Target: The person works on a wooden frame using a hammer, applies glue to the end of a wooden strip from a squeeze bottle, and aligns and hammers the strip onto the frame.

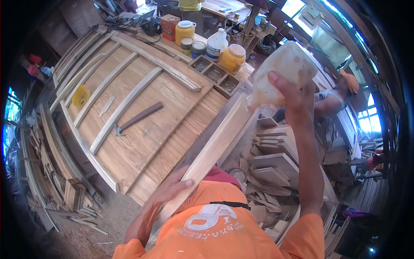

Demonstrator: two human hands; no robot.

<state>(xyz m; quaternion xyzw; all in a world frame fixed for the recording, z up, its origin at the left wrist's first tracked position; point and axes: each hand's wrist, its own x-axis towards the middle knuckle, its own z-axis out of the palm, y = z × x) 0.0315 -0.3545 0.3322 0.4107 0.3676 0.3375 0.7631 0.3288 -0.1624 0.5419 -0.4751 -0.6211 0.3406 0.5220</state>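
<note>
My left hand (171, 188) is closed around the near part of a long pale wooden plank (215, 149), which slants away from my body toward the upper right. Raised at the right, my right hand (297, 97) grips a cloudy white plastic jug (290, 64) with brownish stains. The jug is tipped, its narrow lower end right at the plank's far end; whether they touch I cannot tell. On the wooden panel (129, 151) to the left lie a claw hammer (140, 117) and a small pale scraper-like piece (107, 106). Curved wooden strips (125, 108) cross that panel.
A divided wooden box (214, 74) sits by a white jug (216, 45), yellow tubs (233, 59) and small cans along the panel's far edge. Cut boards (274, 162) are stacked at my right. Another person (334, 101) is beyond them; someone else stands at the back (189, 11).
</note>
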